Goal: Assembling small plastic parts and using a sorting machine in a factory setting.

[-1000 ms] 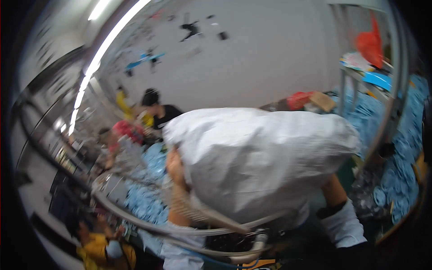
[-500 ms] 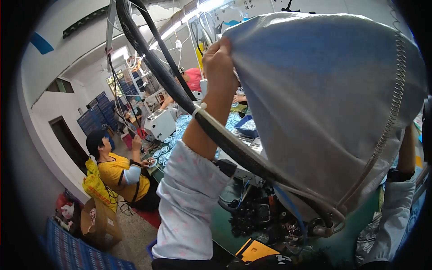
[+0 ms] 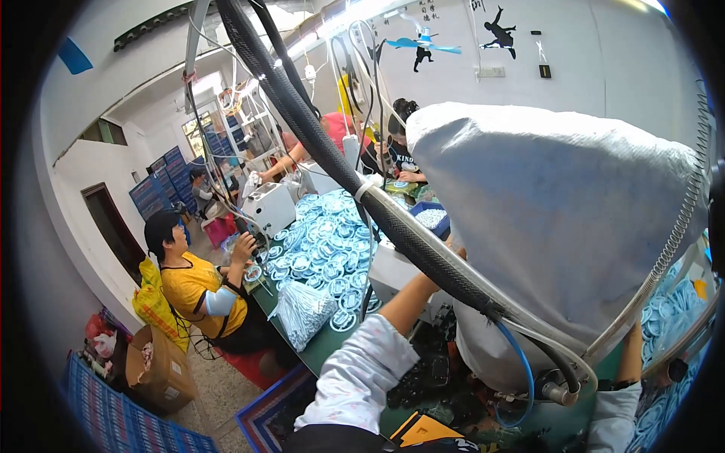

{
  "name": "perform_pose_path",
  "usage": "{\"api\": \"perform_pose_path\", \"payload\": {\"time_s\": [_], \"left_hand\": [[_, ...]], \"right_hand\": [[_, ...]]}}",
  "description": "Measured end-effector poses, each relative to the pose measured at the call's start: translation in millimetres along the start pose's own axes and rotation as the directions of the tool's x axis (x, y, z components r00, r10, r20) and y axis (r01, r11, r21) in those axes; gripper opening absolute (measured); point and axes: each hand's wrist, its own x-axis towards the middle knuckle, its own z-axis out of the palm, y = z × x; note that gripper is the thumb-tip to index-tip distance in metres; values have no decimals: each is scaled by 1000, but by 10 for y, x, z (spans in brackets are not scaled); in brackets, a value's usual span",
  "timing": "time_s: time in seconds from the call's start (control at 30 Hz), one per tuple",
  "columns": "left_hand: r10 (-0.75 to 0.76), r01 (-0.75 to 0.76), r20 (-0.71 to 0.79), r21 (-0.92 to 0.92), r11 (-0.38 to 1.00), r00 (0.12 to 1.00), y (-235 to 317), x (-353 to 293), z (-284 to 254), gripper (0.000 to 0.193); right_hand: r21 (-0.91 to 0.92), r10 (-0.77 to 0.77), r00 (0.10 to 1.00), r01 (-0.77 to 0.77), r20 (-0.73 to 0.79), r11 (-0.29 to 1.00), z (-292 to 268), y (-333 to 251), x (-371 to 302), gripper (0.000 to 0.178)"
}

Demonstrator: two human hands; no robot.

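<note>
A large white woven sack [image 3: 559, 204] fills the right of the view, standing up over the green worktable with its top sagging. My left hand [image 3: 456, 248] is at the sack's left side, mostly covered by the thick dark hose in front; its fingers are hidden. On the sack's right, my right forearm [image 3: 630, 353] reaches up along it, and the hand itself is out of sight behind the cloth. A coiled metal spring [image 3: 680, 223] and a blue air tube [image 3: 526, 385] hang in front of the sack.
Light-blue ring-shaped pieces [image 3: 332, 234] are heaped on the table, beside a clear bag of small pale parts [image 3: 303, 313] and a blue bin of white bits [image 3: 430, 217]. A co-worker in yellow [image 3: 198, 283] sits at left. More blue pieces [image 3: 664, 317] lie at right.
The sack has come down and its top has slumped. My left hand has left its upper left corner and moved lower along its side. The heap of blue pieces is now more exposed.
</note>
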Motion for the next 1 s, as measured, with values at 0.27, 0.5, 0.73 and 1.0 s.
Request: {"api": "perform_pose_path", "payload": {"time_s": [0.27,0.5,0.73,1.0], "left_hand": [[38,-19,-128,148,989,991,-202,-13,89,40],[112,-162,-257,-183,970,960,-350,-159,-71,16],[205,-117,-445,216,969,872,1175,3,12,28],[346,-198,-581,303,932,737,2007,347,-278,28]], "right_hand": [[-130,-105,994,101,-18,986,107,-908,399,37],[-312,-99,979,39,-178,949,3067,-2271,1342,37],[-438,13,857,-276,-515,856,3020,-3022,1763,40],[-80,9,865,-57,-502,995,3480,-3630,2466,41]]}}
